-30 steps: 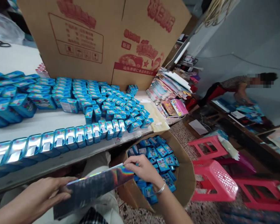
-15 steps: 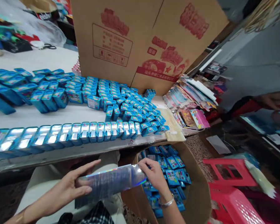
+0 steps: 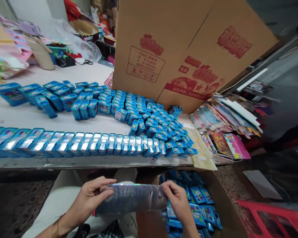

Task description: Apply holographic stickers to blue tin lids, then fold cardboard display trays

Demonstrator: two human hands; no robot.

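Over my lap, my left hand (image 3: 94, 195) grips the left end of some shiny clear plastic film (image 3: 136, 198), thumb in front and fingers behind. My right hand (image 3: 175, 196) pinches the film's right end, so it spans level between both hands. Whether it is one sheet or a stack of sleeves I cannot tell. Beyond it, on the table edge, stands a long row of small blue packs (image 3: 96, 143) with shiny sides facing me. Below and beside my right hand, a cardboard carton (image 3: 223, 208) holds many loose blue packs (image 3: 198, 195).
More blue packs (image 3: 139, 105) crowd the white table (image 3: 64, 124) behind the row. A big printed cardboard box (image 3: 178, 43) stands at the back. Stacked papers (image 3: 228, 115) lie at the right, a beige bottle (image 3: 41, 53) at back left. A red plastic stool (image 3: 275, 215) is on the floor.
My view has swung left, so the table and boxes appear farther right. The film has gone from tilted up at the right to about level, still held in both hands.
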